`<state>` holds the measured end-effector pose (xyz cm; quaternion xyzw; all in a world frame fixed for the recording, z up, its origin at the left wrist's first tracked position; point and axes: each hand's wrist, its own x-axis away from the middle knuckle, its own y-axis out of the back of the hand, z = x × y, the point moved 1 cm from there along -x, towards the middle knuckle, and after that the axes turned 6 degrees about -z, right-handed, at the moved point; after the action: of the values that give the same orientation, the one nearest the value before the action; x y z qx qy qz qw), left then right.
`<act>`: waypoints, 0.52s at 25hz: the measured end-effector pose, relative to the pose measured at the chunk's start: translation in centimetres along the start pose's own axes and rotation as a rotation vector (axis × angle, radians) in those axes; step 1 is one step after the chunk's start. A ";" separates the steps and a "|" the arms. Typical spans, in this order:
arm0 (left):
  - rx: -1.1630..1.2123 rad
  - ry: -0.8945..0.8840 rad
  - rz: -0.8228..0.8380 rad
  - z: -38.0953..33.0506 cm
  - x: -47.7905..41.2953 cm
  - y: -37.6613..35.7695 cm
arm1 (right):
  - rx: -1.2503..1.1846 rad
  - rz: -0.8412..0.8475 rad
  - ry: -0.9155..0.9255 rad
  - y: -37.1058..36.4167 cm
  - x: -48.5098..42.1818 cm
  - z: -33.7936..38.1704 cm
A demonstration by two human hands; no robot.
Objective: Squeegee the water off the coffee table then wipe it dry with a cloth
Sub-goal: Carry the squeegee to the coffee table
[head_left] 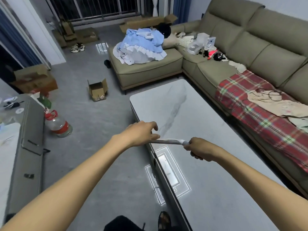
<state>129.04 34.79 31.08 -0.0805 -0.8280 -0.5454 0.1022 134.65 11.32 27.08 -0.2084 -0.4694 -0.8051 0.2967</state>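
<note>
Coffee table (208, 172); right fingers (189, 147) around squeegee (168, 141).

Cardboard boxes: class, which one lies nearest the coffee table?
The small open box, alone on the floor left of the table's far end. The big box at left and those by the window lie farther off.

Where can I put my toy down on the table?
On the coffee table, the far end by the sofa is bare, and so is the near end beside the plaid blanket. The middle is busy: the left hand and right hand hold the squeegee there. The sofa is crowded with clothes.
</note>
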 end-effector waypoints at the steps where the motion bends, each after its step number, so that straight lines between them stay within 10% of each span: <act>1: -0.001 -0.006 0.012 1.0 -2.1 1.0 | 0.018 -0.010 0.002 1.1 -1.8 1.5; 13: -0.086 -0.128 0.203 18.7 -32.0 11.2 | -0.313 -0.154 -0.292 7.0 -25.0 14.9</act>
<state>161.18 55.64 25.63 -0.2026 -0.7964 -0.5610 0.1002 158.61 28.82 23.23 -0.3298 -0.3910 -0.8498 0.1275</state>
